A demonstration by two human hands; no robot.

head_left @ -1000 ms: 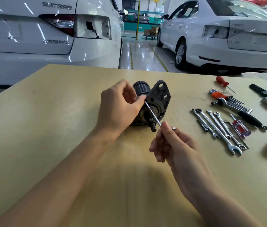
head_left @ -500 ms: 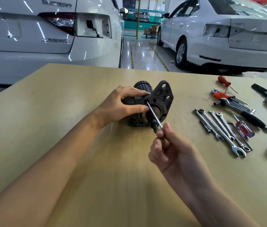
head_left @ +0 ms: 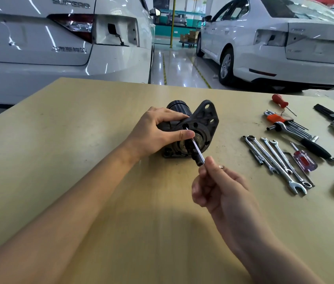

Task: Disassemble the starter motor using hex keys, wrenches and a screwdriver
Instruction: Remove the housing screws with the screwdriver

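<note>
Dark cast-metal starter motor (head_left: 192, 128) lies on its side mid-surface on the tan wooden surface (head_left: 80, 140). It's likely heavy, rigid and greasy. Your left hand (head_left: 158, 132) wraps its body at 9 o'clock (best hold). Your right hand (head_left: 221, 191) pinches a thin silver hex key (head_left: 196, 148) between thumb and fingers. The key's tip sits in a flange hole; the screw head is hidden.
</note>
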